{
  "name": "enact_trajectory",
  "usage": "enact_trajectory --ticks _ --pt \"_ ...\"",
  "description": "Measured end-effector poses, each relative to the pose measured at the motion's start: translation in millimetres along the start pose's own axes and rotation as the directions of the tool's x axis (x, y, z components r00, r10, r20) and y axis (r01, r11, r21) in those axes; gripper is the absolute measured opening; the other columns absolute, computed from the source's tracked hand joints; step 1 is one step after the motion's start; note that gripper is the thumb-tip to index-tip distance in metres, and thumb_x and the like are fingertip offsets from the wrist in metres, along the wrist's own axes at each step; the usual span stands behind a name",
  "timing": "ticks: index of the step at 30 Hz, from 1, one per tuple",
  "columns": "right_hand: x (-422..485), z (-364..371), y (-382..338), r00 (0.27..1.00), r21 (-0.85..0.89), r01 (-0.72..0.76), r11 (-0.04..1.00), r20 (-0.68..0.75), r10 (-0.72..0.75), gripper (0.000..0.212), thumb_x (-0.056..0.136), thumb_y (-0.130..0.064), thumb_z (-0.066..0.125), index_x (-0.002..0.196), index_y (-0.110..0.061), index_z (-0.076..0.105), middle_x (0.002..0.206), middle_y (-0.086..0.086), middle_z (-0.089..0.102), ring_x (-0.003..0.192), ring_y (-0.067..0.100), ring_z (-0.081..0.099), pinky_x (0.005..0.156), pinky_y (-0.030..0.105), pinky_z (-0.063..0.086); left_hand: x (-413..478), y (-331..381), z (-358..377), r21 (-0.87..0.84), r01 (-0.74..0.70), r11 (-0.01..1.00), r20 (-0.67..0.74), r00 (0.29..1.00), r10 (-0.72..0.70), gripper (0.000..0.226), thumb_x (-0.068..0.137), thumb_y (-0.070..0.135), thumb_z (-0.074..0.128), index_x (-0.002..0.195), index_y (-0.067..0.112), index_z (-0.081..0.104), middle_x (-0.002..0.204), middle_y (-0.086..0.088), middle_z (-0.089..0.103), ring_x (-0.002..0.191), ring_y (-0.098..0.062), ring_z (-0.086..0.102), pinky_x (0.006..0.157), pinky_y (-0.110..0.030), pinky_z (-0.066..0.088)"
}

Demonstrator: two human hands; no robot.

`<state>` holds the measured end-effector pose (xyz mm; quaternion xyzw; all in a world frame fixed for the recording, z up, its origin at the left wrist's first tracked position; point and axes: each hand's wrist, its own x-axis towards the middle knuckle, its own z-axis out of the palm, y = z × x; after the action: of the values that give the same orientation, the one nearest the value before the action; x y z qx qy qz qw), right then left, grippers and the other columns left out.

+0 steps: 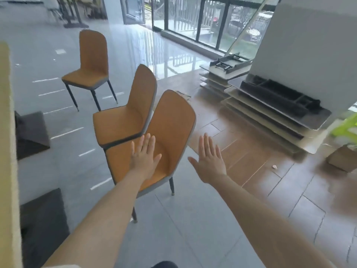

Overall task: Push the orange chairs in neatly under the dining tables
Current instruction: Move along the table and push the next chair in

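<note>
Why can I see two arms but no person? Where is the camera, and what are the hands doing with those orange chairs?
The camera sits on the person's head and looks forward and down, so you see only their own arms reaching out. There is just this one picture, and no machine. The left hand is spread flat in front of the seat of the nearest chair; I cannot tell whether it touches yet. The right hand is spread open too, beside that chair. Neither hand holds anything. Two more orange chairs stand on the grey floor: the middle chair close behind the nearest one, and the far chair alone. The pale edge at the far left is probably a table. At the right, flat tabletops lie stacked.
</note>
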<state>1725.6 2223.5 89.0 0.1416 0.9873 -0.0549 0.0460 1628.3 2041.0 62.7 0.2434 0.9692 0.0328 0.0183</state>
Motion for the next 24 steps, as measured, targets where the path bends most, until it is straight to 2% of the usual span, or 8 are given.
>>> enact_trajectory --ticks 3,7,11,14,19,21,24 --pt "63 -14 33 0.998 0.001 0.055 0.998 -0.008 -0.055 0.074 0.096 -0.054 0.012 0.140 -0.011 -0.028 0.153 0.006 -0.028 0.141 0.021 -0.025 0.115 0.037 -0.013 56 15 -6 0.021 0.067 0.998 -0.006 0.998 -0.067 0.063 0.099 0.044 0.015 0.146 0.012 -0.013 0.157 -0.006 -0.015 0.145 -0.022 -0.013 0.117 -0.045 -0.007" --pt "157 -23 66 0.985 -0.031 0.168 0.985 -0.026 -0.169 0.069 0.096 -0.053 0.012 0.130 -0.015 -0.033 0.149 0.002 -0.032 0.141 0.020 -0.026 0.115 0.037 -0.014 139 30 1 0.042 0.128 0.991 -0.021 0.992 -0.127 0.064 0.099 0.045 0.013 0.145 0.012 -0.014 0.156 -0.007 -0.015 0.145 -0.022 -0.014 0.117 -0.045 -0.007" --pt "265 -34 82 0.964 -0.061 0.263 0.963 -0.024 -0.265 0.073 0.098 -0.052 0.017 0.143 -0.012 -0.024 0.154 0.005 -0.026 0.142 0.019 -0.023 0.115 0.036 -0.013 231 35 12 0.040 0.176 0.984 -0.061 0.983 -0.174 0.065 0.097 0.048 0.011 0.145 0.013 -0.014 0.157 -0.006 -0.014 0.145 -0.021 -0.013 0.117 -0.043 -0.006" --pt "340 -42 82 0.938 -0.081 0.347 0.934 0.018 -0.347 0.074 0.098 -0.053 0.018 0.144 -0.012 -0.023 0.154 0.006 -0.026 0.142 0.018 -0.024 0.116 0.036 -0.014 293 31 12 0.013 0.253 0.967 -0.072 0.965 -0.251 0.065 0.097 0.048 0.012 0.145 0.013 -0.014 0.157 -0.006 -0.012 0.145 -0.021 -0.012 0.117 -0.043 -0.006" --pt "441 -56 76 0.855 -0.089 0.519 0.850 0.056 -0.516 0.074 0.097 -0.053 0.018 0.142 -0.014 -0.025 0.154 0.003 -0.026 0.139 0.014 -0.026 0.116 0.036 -0.014 363 20 4 -0.023 0.402 0.915 -0.079 0.912 -0.402 0.064 0.098 0.047 0.014 0.146 0.013 -0.012 0.157 -0.006 -0.012 0.145 -0.021 -0.011 0.118 -0.043 -0.005" --pt "475 -59 69 0.817 -0.084 0.577 0.812 0.068 -0.573 0.072 0.097 -0.053 0.017 0.136 -0.016 -0.030 0.154 0.004 -0.026 0.141 0.016 -0.025 0.117 0.036 -0.013 379 16 4 -0.010 0.460 0.888 -0.061 0.886 -0.460 0.064 0.098 0.047 0.013 0.145 0.013 -0.013 0.157 -0.007 -0.013 0.145 -0.022 -0.012 0.118 -0.043 -0.005" --pt "518 -55 53 0.727 -0.099 0.686 0.720 0.100 -0.679 0.069 0.097 -0.053 0.015 0.129 -0.016 -0.033 0.154 0.006 -0.025 0.142 0.019 -0.023 0.117 0.037 -0.012 397 11 8 -0.021 0.565 0.825 -0.031 0.824 -0.566 0.065 0.097 0.047 0.013 0.145 0.012 -0.014 0.156 -0.008 -0.015 0.145 -0.022 -0.013 0.117 -0.043 -0.006"
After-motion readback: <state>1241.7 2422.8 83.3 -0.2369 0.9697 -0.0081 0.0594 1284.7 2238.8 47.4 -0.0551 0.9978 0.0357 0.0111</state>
